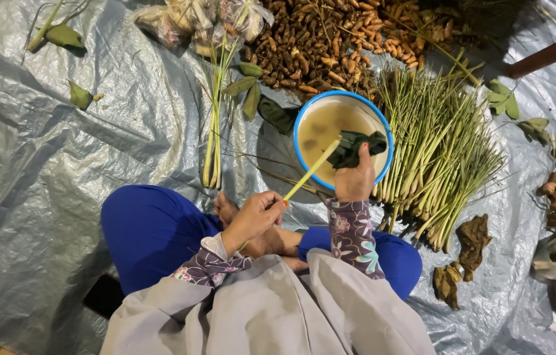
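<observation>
Head view, looking down: the left hand (256, 217), low centre, pinches the lower end of a pale green stalk (311, 170), fingers closed around it, and the stalk slants up to the right toward the bowl (305, 116). The right hand (354, 177) is closed on a dark wet cloth (356, 147), held right over the bowl's near rim, where the stalk's tip meets it. The stalk looks light, stiff and fibrous, probably slick where wet, so a grip near the thick base seems surest. The cloth looks limp and soaked; it bunches wherever squeezed. The blue-rimmed bowl holds murky water and would slop if nudged.

Around them: a big stalk pile (435, 148) lies just right of the bowl, touching it. A heap of roots (330, 46) fills the upper centre. A small bundle (213, 131) lies left of the bowl. Leaves (67, 39) scatter at upper left on the grey tarp (61, 164). The bowl and pile crowd the right hand.
</observation>
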